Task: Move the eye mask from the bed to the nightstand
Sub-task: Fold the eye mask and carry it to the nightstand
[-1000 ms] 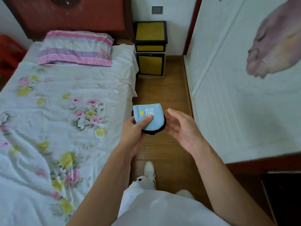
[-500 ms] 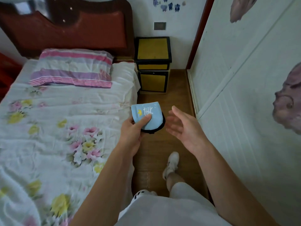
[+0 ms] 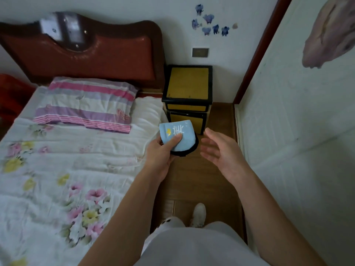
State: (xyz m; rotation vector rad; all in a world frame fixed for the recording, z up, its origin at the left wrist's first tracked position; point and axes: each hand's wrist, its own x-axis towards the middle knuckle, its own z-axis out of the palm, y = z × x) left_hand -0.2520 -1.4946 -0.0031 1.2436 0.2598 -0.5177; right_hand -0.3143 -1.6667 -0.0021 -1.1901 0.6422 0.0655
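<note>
A folded light-blue eye mask [image 3: 180, 138] with a black rim and white lash print is held in my left hand [image 3: 162, 157], thumb pressed on its face, above the floor strip beside the bed. My right hand [image 3: 221, 152] hovers open just to the right of the mask, not touching it. The yellow nightstand [image 3: 189, 84] with black edging stands ahead against the wall, its top bare. The bed [image 3: 57, 169] with a floral sheet lies to the left.
A striped pink and purple pillow [image 3: 86, 104] lies at the head of the bed under a dark red headboard [image 3: 92, 54]. A white wardrobe door [image 3: 297, 131] bounds the narrow wooden floor strip [image 3: 201, 185] on the right. My shoe [image 3: 198, 214] is on that floor.
I have walked closer to the nightstand, carrying the mask in my left hand. My right hand has drawn away from the mask and spread open.
</note>
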